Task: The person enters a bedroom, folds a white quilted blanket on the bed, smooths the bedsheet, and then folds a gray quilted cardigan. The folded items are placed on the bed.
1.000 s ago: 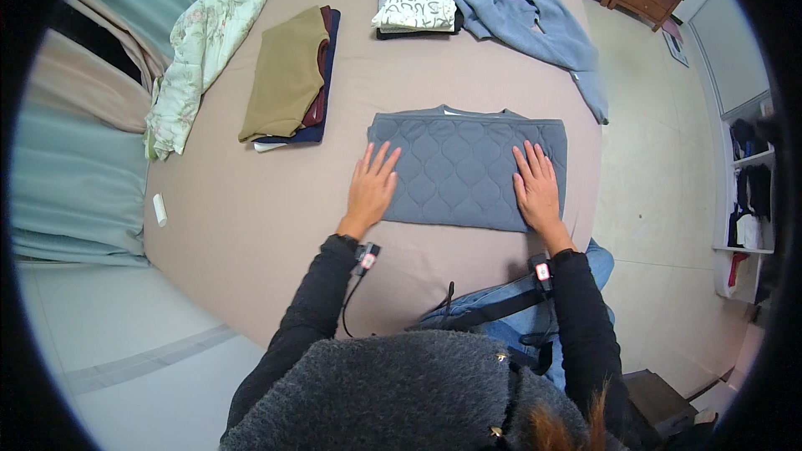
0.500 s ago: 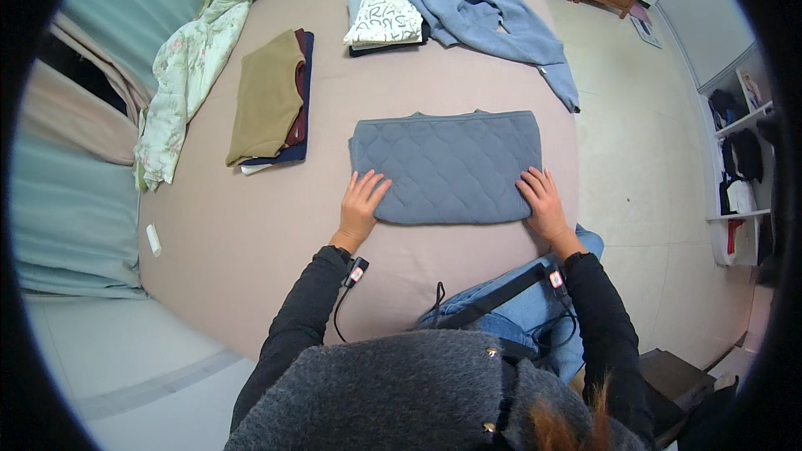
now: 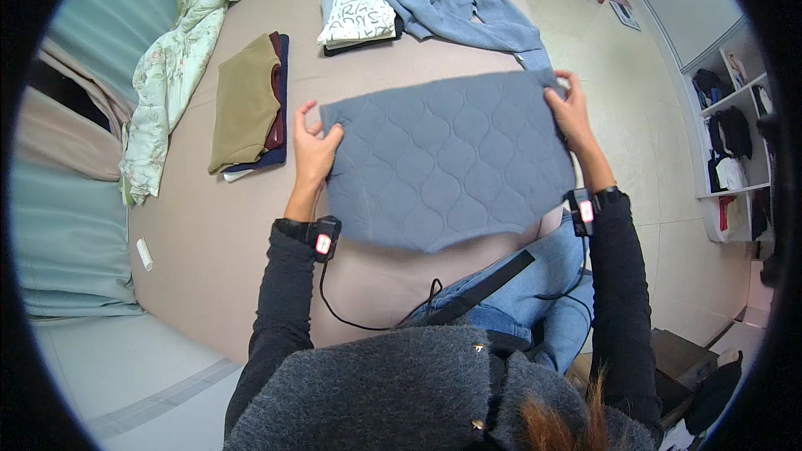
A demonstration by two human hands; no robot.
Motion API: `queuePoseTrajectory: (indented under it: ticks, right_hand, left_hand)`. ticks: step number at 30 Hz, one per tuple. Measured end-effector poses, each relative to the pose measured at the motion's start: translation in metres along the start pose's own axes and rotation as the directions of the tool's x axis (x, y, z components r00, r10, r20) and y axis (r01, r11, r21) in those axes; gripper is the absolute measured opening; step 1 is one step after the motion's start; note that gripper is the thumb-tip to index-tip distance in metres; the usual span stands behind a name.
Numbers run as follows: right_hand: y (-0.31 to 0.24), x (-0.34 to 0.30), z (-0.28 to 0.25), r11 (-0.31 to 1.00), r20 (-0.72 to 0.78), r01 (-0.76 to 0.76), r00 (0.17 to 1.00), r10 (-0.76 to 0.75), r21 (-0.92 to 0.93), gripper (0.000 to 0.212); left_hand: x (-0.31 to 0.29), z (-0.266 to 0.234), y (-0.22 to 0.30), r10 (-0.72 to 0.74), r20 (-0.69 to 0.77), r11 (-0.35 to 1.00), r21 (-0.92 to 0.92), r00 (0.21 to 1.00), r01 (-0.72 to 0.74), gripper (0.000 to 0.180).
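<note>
A folded grey-blue quilted garment (image 3: pixel 447 159) is stretched between my hands, apparently raised off the bed. Its far edge runs nearly straight from corner to corner, while its near edge dips to a blunt point in the middle. My left hand (image 3: pixel 314 153) is closed on its far left corner, thumb on top. At the far right corner my right hand (image 3: pixel 574 117) grips it the same way, fingers partly hidden behind the cloth.
A pinkish bed sheet (image 3: pixel 209 242) lies under everything. Folded clothes, tan on top (image 3: pixel 245 104), stand at the left. A second pile has a white printed garment (image 3: pixel 359 8) on top, beside a spread blue sweater (image 3: pixel 464 17). A floral quilt (image 3: pixel 180 58) lines the left edge; open shelves (image 3: pixel 733 146) stand right.
Both hands have moved away from my body and taken the garment by its far corners. The garment has come up and now looks larger, its near edge hanging unevenly.
</note>
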State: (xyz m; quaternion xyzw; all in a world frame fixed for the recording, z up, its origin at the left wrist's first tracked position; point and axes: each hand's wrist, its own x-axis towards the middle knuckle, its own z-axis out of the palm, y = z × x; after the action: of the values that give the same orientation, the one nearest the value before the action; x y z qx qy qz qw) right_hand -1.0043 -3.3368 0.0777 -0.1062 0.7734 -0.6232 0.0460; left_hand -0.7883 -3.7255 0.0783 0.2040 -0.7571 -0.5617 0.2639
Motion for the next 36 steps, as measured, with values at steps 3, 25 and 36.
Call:
queuePoseTrajectory:
  ticks: [3,25,36]
  right_hand:
    - [0.073,-0.004,0.010,0.887,-0.058,-0.094,0.995,0.076,-0.453,0.060]
    - [0.066,-0.064,0.099,0.450,0.241,0.350,0.929,-0.281,-0.822,0.051]
    - [0.070,-0.094,0.010,0.270,-0.031,0.010,0.988,-0.149,-0.963,0.051]
  left_hand:
    - [0.002,0.025,-0.057,-0.409,0.066,0.911,0.094,0.910,0.402,0.065]
    - [-0.060,0.105,-0.053,0.179,0.394,0.555,0.716,0.902,-0.423,0.058]
    - [-0.056,0.056,-0.034,0.098,0.075,0.396,0.912,0.992,-0.109,0.054]
